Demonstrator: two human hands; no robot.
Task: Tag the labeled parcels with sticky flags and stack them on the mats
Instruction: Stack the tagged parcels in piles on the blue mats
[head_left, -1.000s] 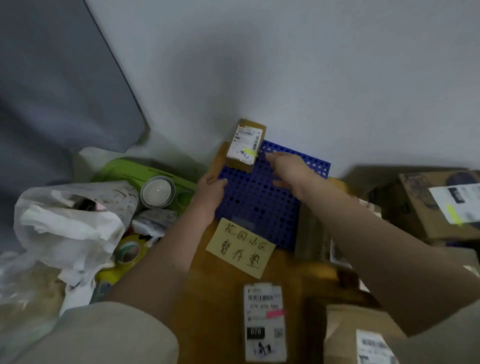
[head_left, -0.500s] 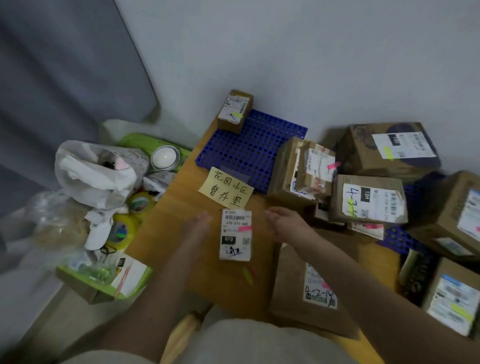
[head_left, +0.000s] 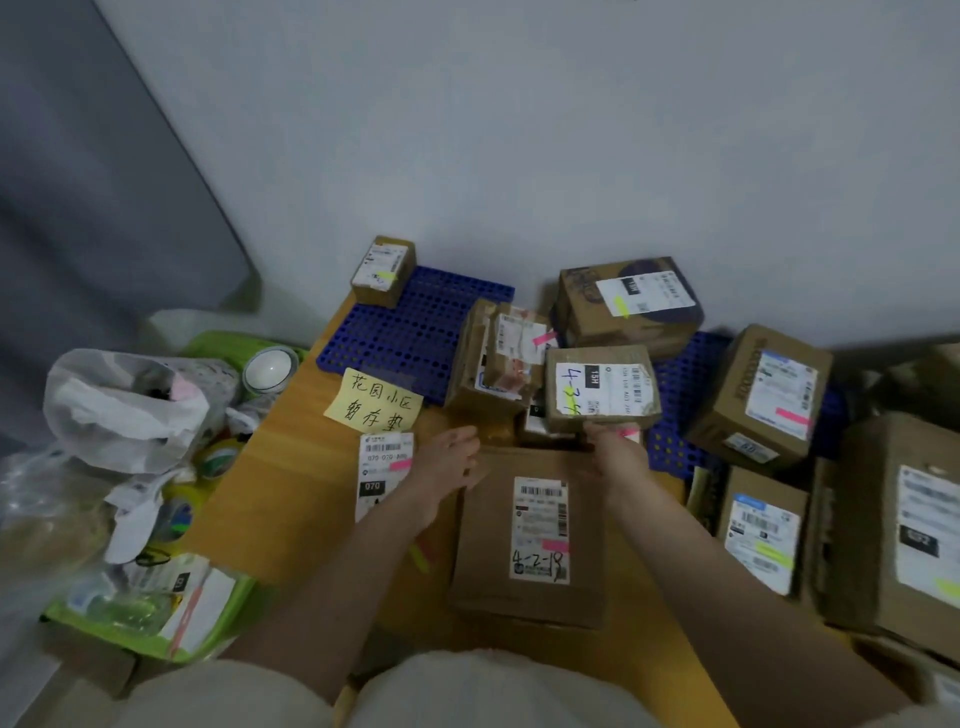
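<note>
2 hands are on the big flat parcel (head_left: 530, 540) at the near middle of the wooden table (head_left: 291, 483), and here we go: the left hand (head_left: 451, 464) lies against its far-left corner with fingers spread and fairly straight, while the right hand (head_left: 613, 456) is at the far-right edge, fingers seemingly curled over the rim, though the blur makes that hard to call. The parcel lies flat, white label up, a pink flag on the label just above handwritten "4-2-18". Just beyond it sits a smaller box (head_left: 601, 387) marked "4-3", right by the right hand's fingertips. To the left, a loose shipping label (head_left: 383, 470) with a pink flag lies on the wood, beneath a yellow handwritten note (head_left: 375, 400). The blue mat (head_left: 410, 332) at the back carries 1 small parcel (head_left: 383, 270) with a yellow flag in its far-left corner. Another taped parcel (head_left: 501, 358) stands at the mat's right edge. Off the table's left side, a white plastic bag (head_left: 124, 410).
</note>
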